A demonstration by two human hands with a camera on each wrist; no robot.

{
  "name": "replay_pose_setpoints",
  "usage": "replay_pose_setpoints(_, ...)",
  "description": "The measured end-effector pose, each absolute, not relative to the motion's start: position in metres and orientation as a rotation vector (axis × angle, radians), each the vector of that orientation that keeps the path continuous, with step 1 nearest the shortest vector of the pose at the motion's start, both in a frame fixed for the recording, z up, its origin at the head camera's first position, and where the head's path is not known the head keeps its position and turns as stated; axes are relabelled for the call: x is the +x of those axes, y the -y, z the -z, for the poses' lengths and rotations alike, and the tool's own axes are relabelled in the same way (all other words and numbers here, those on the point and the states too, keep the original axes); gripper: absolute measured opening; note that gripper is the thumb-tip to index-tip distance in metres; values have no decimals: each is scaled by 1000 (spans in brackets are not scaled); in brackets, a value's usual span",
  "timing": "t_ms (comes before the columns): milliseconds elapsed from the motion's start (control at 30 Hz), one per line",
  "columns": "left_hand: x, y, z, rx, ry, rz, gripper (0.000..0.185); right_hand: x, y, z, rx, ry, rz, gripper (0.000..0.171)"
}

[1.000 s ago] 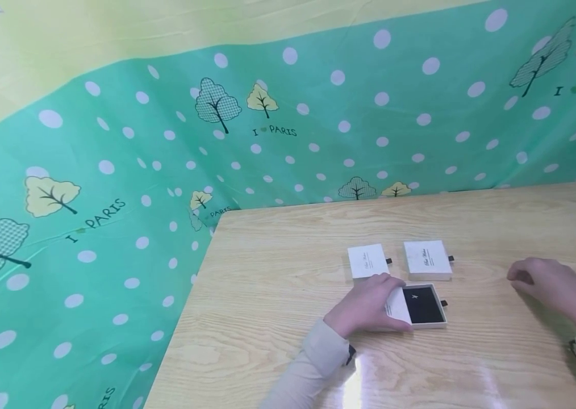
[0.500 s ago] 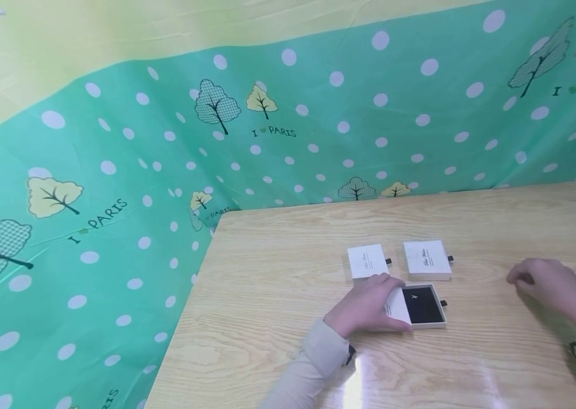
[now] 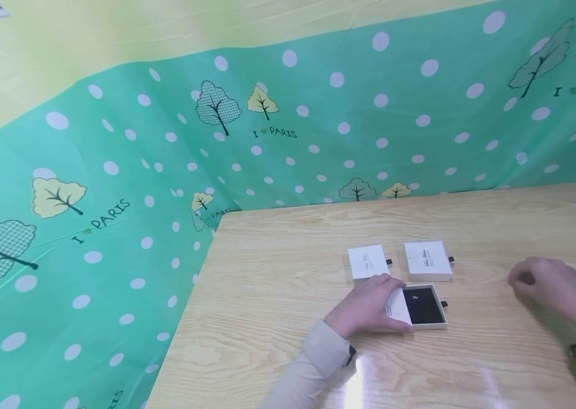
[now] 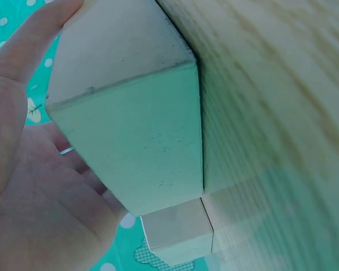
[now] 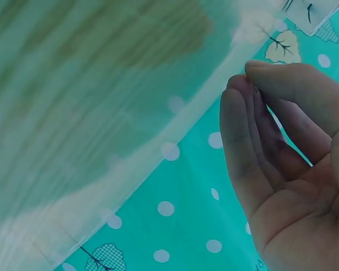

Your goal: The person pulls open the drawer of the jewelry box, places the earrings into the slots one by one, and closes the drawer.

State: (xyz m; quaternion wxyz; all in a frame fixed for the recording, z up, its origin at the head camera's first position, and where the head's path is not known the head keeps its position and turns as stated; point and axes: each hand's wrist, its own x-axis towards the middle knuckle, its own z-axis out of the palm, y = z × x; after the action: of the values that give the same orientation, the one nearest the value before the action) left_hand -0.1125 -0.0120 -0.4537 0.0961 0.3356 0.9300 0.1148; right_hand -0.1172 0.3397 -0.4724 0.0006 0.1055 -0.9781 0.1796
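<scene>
Nothing on the table has shifted since a second ago: both hands and all three boxes lie where they were, and only the head camera has drifted a touch. On the wooden table (image 3: pixel 278 267) the left hand (image 3: pixel 367 307) grips the white sleeve of a drawer-style gift box (image 3: pixel 416 307), thumb and fingers curled round its sides. Its drawer is slid out to the right and shows a black lining with a tiny pale item on it. The right hand (image 3: pixel 554 287) hovers well apart to the right, fingertips pinched together; whether anything small sits between them I cannot tell. Just behind the open box lie two closed white boxes, one at left (image 3: pixel 368 262) and one at right (image 3: pixel 427 260). A green dotted cloth (image 3: pixel 114 170) printed with trees hangs behind the table.
</scene>
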Motion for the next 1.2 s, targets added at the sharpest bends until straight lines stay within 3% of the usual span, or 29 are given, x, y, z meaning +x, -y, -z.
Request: replay_pose_setpoints(1200,-114,14,455,996,-2752,-352,87,-104,-289,438,534,2849,-627,11)
